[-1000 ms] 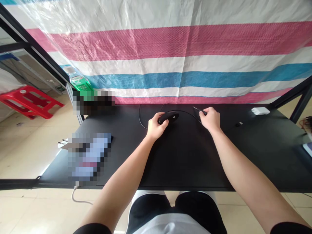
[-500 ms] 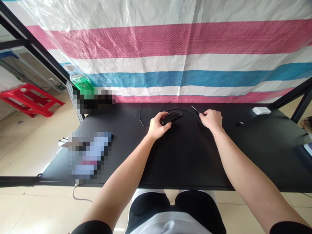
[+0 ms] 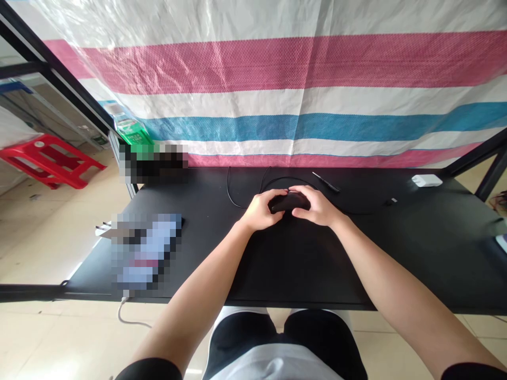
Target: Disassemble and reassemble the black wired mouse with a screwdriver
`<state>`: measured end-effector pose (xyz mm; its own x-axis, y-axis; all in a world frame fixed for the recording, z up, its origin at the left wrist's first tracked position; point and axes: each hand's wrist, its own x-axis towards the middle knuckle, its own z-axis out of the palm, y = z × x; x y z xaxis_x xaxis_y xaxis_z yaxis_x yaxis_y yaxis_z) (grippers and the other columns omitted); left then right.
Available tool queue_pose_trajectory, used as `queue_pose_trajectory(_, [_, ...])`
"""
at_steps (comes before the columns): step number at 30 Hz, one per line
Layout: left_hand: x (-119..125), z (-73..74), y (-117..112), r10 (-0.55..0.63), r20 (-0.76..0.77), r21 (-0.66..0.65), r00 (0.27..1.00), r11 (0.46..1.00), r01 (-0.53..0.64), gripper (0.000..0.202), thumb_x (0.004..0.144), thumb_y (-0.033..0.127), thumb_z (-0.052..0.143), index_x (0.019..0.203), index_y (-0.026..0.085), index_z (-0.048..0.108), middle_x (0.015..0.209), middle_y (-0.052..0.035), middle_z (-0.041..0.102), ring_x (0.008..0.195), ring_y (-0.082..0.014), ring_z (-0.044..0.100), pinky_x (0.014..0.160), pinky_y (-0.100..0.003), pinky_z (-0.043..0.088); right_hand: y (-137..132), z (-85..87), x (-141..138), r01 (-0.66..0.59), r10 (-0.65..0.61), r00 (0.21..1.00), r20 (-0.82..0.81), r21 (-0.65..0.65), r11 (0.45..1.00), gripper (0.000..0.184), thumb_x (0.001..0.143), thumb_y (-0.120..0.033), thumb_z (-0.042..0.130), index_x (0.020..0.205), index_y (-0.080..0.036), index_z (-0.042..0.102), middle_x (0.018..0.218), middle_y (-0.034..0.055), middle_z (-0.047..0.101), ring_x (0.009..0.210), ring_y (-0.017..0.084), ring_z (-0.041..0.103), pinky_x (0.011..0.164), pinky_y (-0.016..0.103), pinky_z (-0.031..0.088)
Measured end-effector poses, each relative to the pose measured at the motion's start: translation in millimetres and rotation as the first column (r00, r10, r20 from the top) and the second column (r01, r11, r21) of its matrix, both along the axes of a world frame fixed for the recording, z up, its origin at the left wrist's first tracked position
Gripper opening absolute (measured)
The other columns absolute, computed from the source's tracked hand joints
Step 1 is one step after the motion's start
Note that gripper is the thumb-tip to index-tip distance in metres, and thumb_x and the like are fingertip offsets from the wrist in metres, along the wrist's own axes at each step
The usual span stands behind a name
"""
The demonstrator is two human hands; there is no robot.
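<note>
Black plastic mouse [image 3: 290,201] sits near the middle of the black table [image 3: 301,264], its long axis running roughly sideways, and both hands close over it from either end; the left hand [image 3: 259,211] cups the left end with its fingers curled over the top, while the right hand [image 3: 317,207] lies on the right end with its fingers bent down over the shell, so the two are pressed together around the mouse, fingertips almost meeting (its underside is hidden, so I cannot tell what lies there); neither hand is nearer the mouse than the other, though the right sits closer to the small screwdriver [image 3: 330,184], which lies just behind the mouse and to its right, tip pointing back and left; a thin black cable [image 3: 228,184] loops behind the mouse and runs off to its right, ending at a small plug [image 3: 392,201]; a white charger [image 3: 425,180] lies farther right of the mouse, near the table's back edge; well left of the mouse a pixelated blur [image 3: 144,253] hides whatever lies there, and another blur [image 3: 156,164] sits at the back corner under a green carton [image 3: 130,132]; a striped tarp [image 3: 253,79] hangs behind the mouse, and a red plastic stool [image 3: 51,161] stands on the floor far to its left.
</note>
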<state>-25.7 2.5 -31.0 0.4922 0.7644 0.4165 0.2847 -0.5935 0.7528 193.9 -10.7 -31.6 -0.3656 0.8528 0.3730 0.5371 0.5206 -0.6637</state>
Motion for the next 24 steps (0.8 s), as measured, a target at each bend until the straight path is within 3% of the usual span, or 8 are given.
queue_pose_trajectory(6, [0.2, -0.1, 0.4, 0.025, -0.063, 0.076, 0.998, 0.997, -0.020, 0.051, 0.067, 0.016, 0.062, 0.118, 0.020, 0.062, 0.126, -0.0092, 0.068, 0.114, -0.0252, 0.066, 0.100, -0.040, 0.052, -2.1, -2.1, -6.9, 0.080, -0.081, 0.994, 0.069, 0.020, 0.997, 0.053, 0.075, -0.047, 0.073, 0.121, -0.022, 0.062, 0.119, 0.0110, 0.069, 0.110, 0.031, 0.066, 0.097, 0.050, 0.051])
queue_pose_trajectory(15, [-1.2, 2.0, 6.6, 0.253, -0.208, 0.158, 0.945, 0.962, -0.223, 0.060, 0.066, 0.030, 0.073, 0.124, 0.021, 0.058, 0.121, -0.0099, 0.068, 0.116, -0.0303, 0.063, 0.108, -0.049, 0.041, -0.4, -0.3, -5.4, 0.198, -0.187, 0.980, -0.075, 0.202, 0.959, 0.058, 0.071, -0.040, 0.078, 0.122, -0.023, 0.058, 0.118, 0.0113, 0.067, 0.108, 0.031, 0.065, 0.095, 0.052, 0.053])
queue_pose_trajectory(19, [-0.6, -0.3, 10.1, 0.303, -0.211, 0.147, 0.930, 0.950, -0.276, 0.058, 0.068, 0.032, 0.074, 0.122, 0.019, 0.058, 0.112, -0.0089, 0.071, 0.111, -0.0284, 0.065, 0.113, -0.050, 0.035, 0.0, 2.5, -6.5, 0.219, -0.222, 0.974, -0.039, 0.389, 0.895, 0.052, 0.076, -0.034, 0.072, 0.125, -0.023, 0.056, 0.120, 0.0128, 0.066, 0.113, 0.033, 0.061, 0.099, 0.056, 0.050])
queue_pose_trajectory(24, [2.7, -0.5, 9.4, 0.356, -0.140, 0.142, 0.924, 0.931, -0.338, 0.035, 0.075, 0.024, 0.068, 0.109, 0.019, 0.064, 0.096, -0.0061, 0.074, 0.096, -0.0232, 0.068, 0.098, -0.040, 0.048, -0.3, -0.4, -10.0, 0.258, -0.323, 0.946, 0.028, 0.541, 0.800, 0.041, 0.082, -0.019, 0.054, 0.122, -0.026, 0.057, 0.121, 0.0117, 0.065, 0.118, 0.034, 0.058, 0.101, 0.060, 0.047])
